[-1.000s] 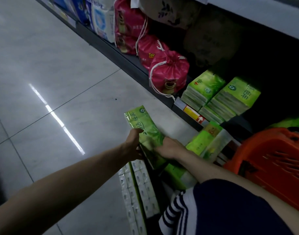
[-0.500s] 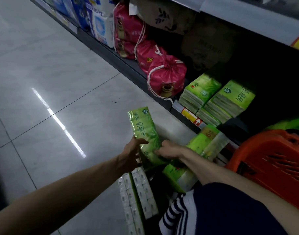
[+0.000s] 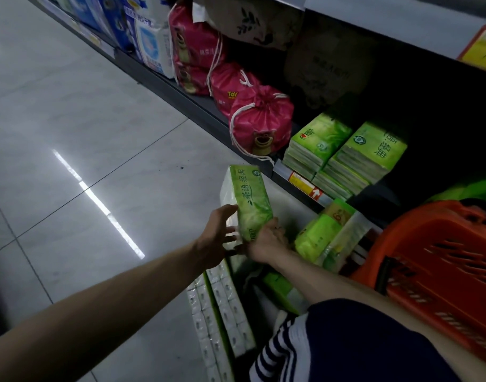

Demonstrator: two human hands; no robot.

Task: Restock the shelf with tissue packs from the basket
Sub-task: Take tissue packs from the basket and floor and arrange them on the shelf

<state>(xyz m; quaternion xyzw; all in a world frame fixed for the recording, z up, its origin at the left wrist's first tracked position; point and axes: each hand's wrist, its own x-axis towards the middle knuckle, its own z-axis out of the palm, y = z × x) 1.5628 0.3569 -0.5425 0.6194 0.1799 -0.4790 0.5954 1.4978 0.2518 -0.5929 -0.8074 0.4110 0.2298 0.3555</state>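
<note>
Head view: a long, rectangular tissue pack (image 3: 248, 205) in glossy green film stands nearly upright above the polished tile floor (image 3: 71, 133), just before the bottom shelf (image 3: 208, 111) and left of the orange slotted plastic basket (image 3: 434, 260). The right hand (image 3: 266, 244) clamps its lower end, fingers curled and largely hidden. The left hand (image 3: 217, 238) lies spread against its white side, fingers apart. On the shelf sit two leaning stacks of flat green packs (image 3: 368, 155) beside a pink drawstring bag (image 3: 261, 122). White blocky packs (image 3: 219, 312) lie on the floor below the hands.
</note>
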